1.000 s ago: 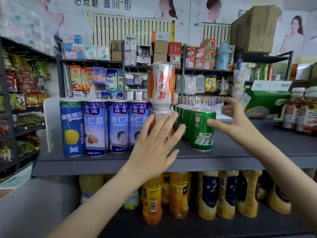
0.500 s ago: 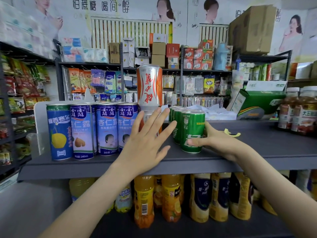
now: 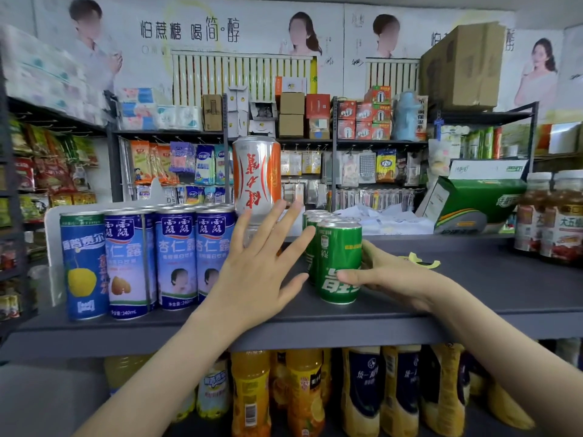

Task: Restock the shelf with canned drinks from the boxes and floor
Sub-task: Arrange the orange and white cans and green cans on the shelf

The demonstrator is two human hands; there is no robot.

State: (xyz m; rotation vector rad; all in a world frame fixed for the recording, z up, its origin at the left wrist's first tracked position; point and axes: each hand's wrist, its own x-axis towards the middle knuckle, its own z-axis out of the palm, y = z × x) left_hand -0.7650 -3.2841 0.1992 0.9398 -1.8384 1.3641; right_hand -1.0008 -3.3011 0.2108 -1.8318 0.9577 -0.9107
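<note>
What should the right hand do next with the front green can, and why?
Probably slide the front green can a little left with the right hand, which grips its lower part, closing the gap beside the stacked orange-and-silver can. The left hand is spread open in front of that stack, seemingly to steady it.

Grey shelf (image 3: 473, 294) carries blue cans (image 3: 176, 260), green cans (image 3: 339, 260), brown jars (image 3: 549, 222) and, perhaps, yellow tape (image 3: 421, 261).

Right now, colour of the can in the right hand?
Green can, white lettering; head view.
</note>
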